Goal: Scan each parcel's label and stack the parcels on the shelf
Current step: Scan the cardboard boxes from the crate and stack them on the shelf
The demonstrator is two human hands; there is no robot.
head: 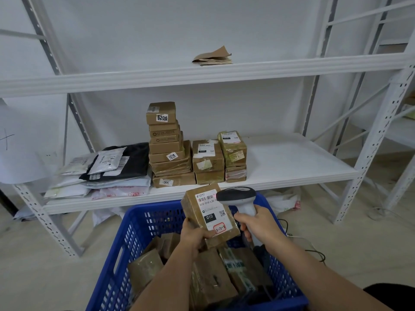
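Note:
My left hand (195, 235) grips the lower end of a brown cardboard parcel (193, 209), held up with its white label facing me. My right hand (256, 223) grips the handle of a grey and white barcode scanner (238, 195), whose head sits just over the label's upper right corner. Both are above a blue plastic crate (139, 223) holding several more brown parcels (211, 277). On the white shelf (292, 162) behind stand three stacks of boxes (168, 144).
Flat mailer bags in black, white and pink (107, 171) lie on the shelf's left part. Folded brown paper (213, 57) sits on the upper shelf. Scanner cables (314, 252) trail on the floor right of the crate. A second rack (399, 122) stands at right.

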